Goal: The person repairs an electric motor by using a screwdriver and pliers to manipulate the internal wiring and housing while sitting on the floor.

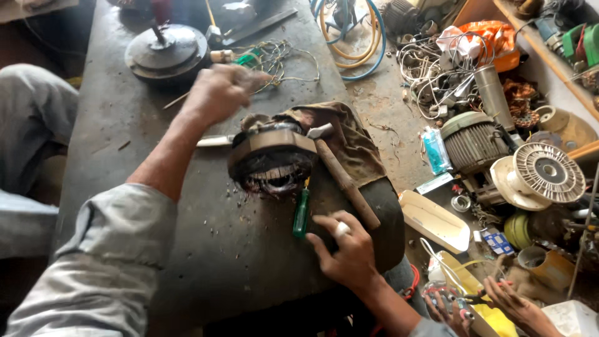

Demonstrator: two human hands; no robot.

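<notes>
A motor stator (272,159) with torn copper windings lies on a brown rag (359,146) on the dark workbench (206,249). My left hand (221,93) hovers just behind the stator, blurred, with its fingers curled into a fist; whether anything is inside it I cannot tell. My right hand (343,249), with a ring on one finger, rests palm down with fingers apart at the bench's front. It lies between a green-handled screwdriver (301,213) and the end of a hammer's wooden handle (346,184). A pale flat blade (214,141) sticks out to the left of the stator.
A round motor cover (165,53) and loose wires (274,62) sit at the bench's far end. On the floor to the right lie a ribbed motor (474,143), a white fan hub (549,173), hoses (349,37) and scrap. Another person's hands (499,302) work at bottom right.
</notes>
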